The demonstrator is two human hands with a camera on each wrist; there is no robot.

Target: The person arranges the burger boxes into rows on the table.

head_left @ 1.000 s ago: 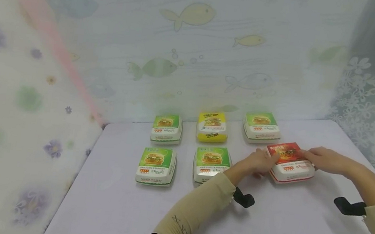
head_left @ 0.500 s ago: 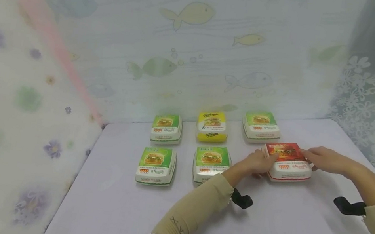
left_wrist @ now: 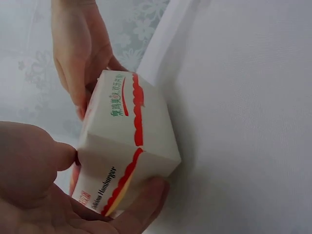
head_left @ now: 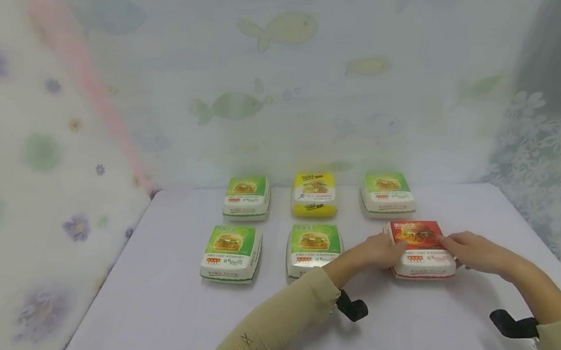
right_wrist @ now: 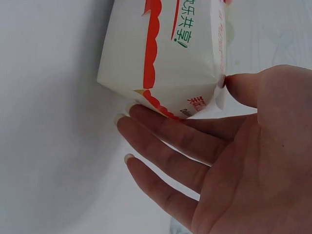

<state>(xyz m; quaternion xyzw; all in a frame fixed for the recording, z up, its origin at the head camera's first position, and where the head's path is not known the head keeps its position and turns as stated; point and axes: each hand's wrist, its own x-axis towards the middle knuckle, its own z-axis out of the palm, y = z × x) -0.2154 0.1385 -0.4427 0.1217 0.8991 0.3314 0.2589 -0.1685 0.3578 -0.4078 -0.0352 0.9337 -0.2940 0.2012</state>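
A red-and-white hamburger box sits at the right front of the group, burger picture up, with both hands on it. My left hand grips its left end; in the left wrist view the thumb lies at the top edge and fingers reach around the lower side of the hamburger box. At the opposite end, my right hand pinches the box, thumb at the upper edge and forefinger along the side. In the right wrist view, the other fingers of that hand extend below the hamburger box.
Behind stand two green-and-white burger boxes with a yellow one between them. Nearer lie two more green boxes, the right one partly behind my left forearm. Patterned curtains border the white-covered table.
The red-and-white hamburger box has slid slightly left and turned straighter, both hands staying on it. The head view has tilted a little; the other boxes keep their places.
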